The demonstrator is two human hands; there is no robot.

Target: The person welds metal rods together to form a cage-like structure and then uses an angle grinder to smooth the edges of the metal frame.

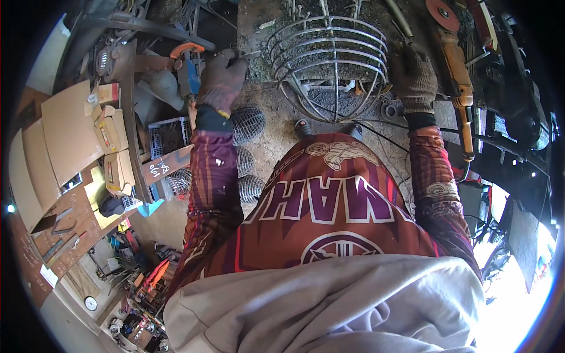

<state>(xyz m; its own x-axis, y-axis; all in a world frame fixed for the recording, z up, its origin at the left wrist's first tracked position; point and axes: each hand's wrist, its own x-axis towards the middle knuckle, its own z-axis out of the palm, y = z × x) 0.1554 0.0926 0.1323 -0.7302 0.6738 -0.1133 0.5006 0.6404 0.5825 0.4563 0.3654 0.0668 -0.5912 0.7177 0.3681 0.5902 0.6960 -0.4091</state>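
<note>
A domed cage of bent metal rods (336,51) rests on the dark, gritty worktop between my hands. My left hand (222,82), in a worn knit glove, is to the left of the cage and apart from it. Its fingers are curled together, and a short thin metal rod (252,55) sticks out from the fingertips. My right hand (415,76), gloved too, is at the cage's right edge. Its fingers are dark against the worktop, so their grip is hard to make out.
An orange power tool (461,82) and a red disc (442,15) lie right of my right hand. A blue and orange clamp-like tool (189,73) is beside my left hand. Several wire cages (248,125) are on the floor below. Cardboard boxes (112,132) are at left.
</note>
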